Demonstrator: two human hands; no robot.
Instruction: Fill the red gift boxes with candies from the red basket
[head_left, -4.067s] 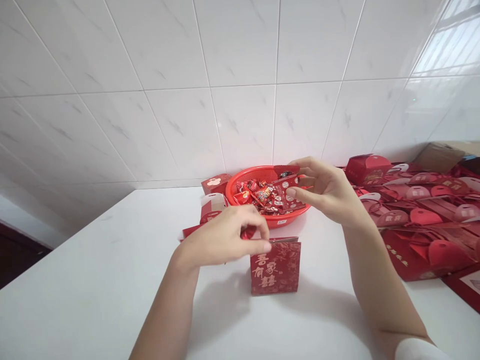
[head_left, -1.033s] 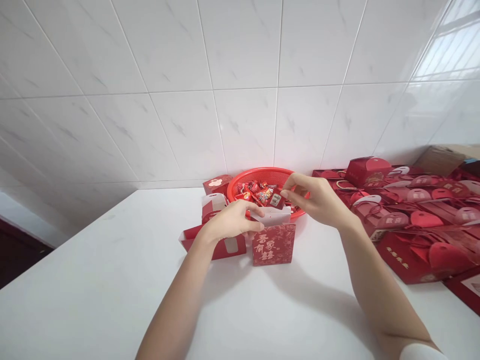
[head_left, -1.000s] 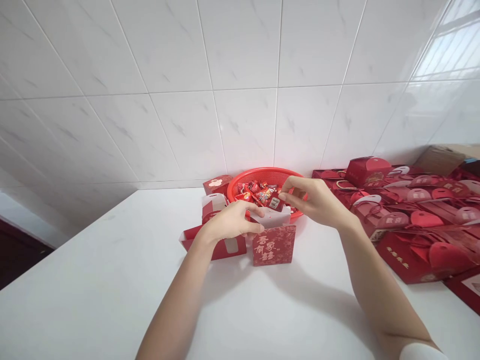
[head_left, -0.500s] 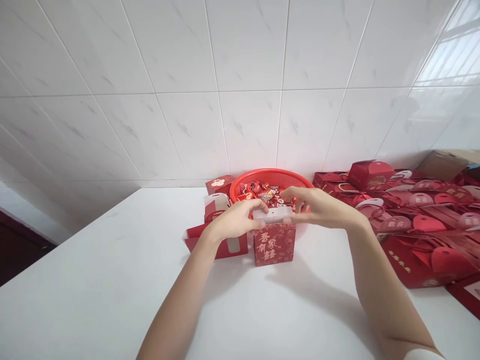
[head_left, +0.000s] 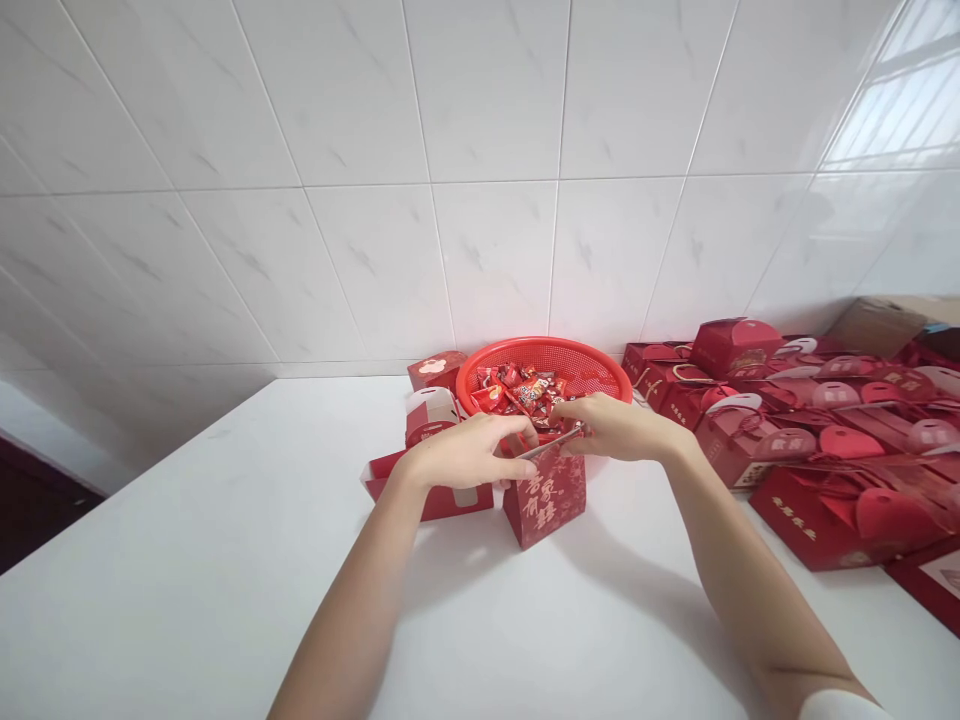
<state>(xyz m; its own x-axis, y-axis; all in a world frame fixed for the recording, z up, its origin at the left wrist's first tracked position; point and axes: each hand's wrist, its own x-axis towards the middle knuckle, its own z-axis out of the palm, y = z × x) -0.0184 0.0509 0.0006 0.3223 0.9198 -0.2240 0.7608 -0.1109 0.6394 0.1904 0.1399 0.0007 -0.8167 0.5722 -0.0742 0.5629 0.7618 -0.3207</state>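
Red box (head_left: 555, 500) stands upright on the tabletop (head_left: 225, 560), near side of the red basket (head_left: 600, 378): pale gold characters, patterned front, top narrowed to a ridge. Left hand (head_left: 466, 455) and right hand (head_left: 622, 428) both clamped on that ridge.

Behind the middle box (head_left: 555, 495) stands a basket (head_left: 606, 374) — candies (head_left: 519, 390) inside it.

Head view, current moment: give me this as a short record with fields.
Left hand: thumb and fingers at the top edge of the lettered box
Right hand: fingers at that edge's other end
Box state: red, standing on the white table
Behind it: red basket holding wrapped sweets
Beside left hand: open red carton
Far right: many red gift boxes
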